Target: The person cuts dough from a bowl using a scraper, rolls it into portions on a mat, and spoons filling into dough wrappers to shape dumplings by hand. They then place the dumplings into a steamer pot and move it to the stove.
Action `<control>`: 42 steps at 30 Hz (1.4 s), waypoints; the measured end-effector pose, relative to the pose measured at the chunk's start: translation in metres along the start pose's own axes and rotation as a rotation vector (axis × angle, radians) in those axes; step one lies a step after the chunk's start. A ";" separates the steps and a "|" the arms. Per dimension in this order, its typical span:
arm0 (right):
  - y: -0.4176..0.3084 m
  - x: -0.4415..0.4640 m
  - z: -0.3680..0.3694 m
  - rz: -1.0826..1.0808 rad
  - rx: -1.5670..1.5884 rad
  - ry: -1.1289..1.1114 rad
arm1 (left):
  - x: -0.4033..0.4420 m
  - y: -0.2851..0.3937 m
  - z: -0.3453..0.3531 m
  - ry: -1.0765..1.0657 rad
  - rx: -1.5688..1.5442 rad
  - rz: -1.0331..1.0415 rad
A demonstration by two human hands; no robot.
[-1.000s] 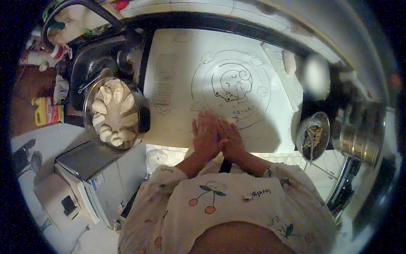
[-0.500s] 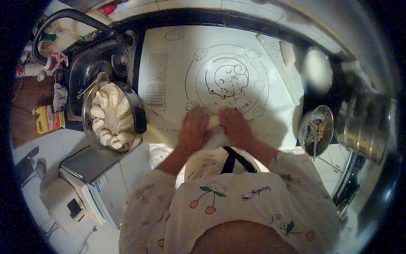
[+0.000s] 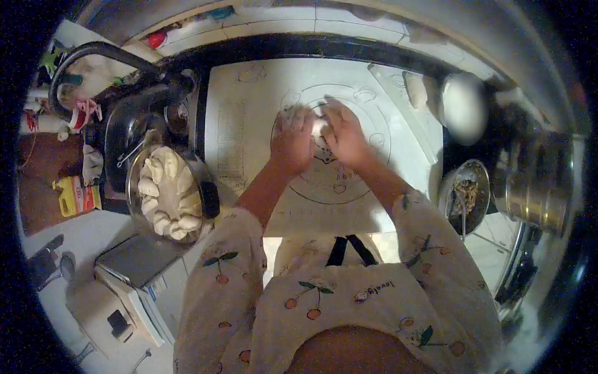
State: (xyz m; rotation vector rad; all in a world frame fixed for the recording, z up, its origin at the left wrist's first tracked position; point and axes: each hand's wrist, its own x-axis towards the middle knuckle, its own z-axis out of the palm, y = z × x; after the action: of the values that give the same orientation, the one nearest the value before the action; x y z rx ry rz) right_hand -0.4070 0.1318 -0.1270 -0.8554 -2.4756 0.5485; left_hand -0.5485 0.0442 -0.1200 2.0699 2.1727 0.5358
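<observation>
A small pale lump that looks like dough [image 3: 319,128] shows between my two hands over the middle of the printed white mat [image 3: 243,206]. My left hand [image 3: 294,138] lies on its left side, fingers bent forward and blurred. Curving round its right side is my right hand [image 3: 342,134], with the fingers angled inward. Both hands touch the lump and hide much of it. Beneath them the mat's round printed drawing is partly covered.
At left a glass bowl [image 3: 134,199] holds several pieces of shaped pale dough beside the sink [image 3: 115,134]. At right stand a bowl of chopped filling [image 3: 467,190] with a spoon, a bright white round thing [image 3: 465,109], and a large metal pot [image 3: 536,193]. A pale strip [image 3: 405,115] lies on the mat.
Both hands have moved forward from the mat's near edge to the middle of its printed circle, with the pale lump between them. The whole view has shifted slightly.
</observation>
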 end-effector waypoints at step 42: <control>0.008 -0.036 0.002 0.242 -0.355 -0.116 | -0.031 -0.019 0.007 -0.076 0.141 -0.356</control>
State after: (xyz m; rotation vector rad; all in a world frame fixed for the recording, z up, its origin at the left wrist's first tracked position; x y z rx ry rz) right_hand -0.3789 0.1139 -0.1433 -1.3060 -2.6367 0.2417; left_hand -0.5616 0.0144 -0.1377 1.6664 2.5154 0.2676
